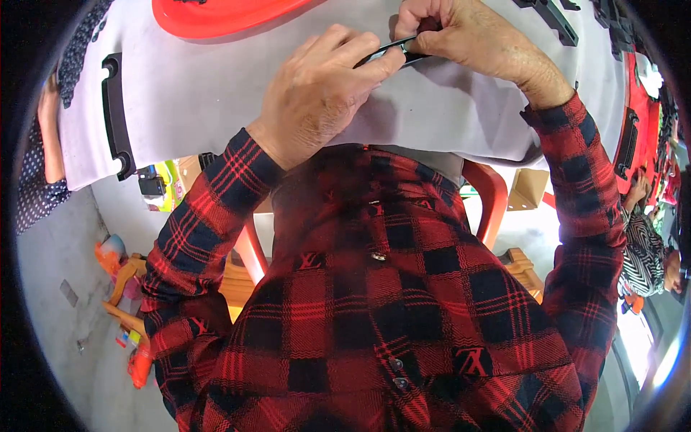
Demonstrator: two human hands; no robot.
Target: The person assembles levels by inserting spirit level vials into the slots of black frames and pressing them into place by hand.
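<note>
Both hands meet near the far side of the light cloth-covered table. Between the thumb and fingers of my left hand (317, 90) is one end of a narrow black plastic piece (385, 50). My right hand (471, 39) pinches the other end, its fingertips curled in tightly. A small shiny bit shows at the middle of the piece, too small to make out. Fingers cover much of it. Just beyond my left hand lies a red round tray (223, 23) with something small and black on it.
A long black plastic part (116, 115) lies at the table's left edge, with small black pieces (78, 54) heaped beyond it. More black parts (554, 21) lie far right. A co-worker's dotted sleeve (39, 169) is left; another person (644, 252) sits right. A red chair (484, 201) surrounds me.
</note>
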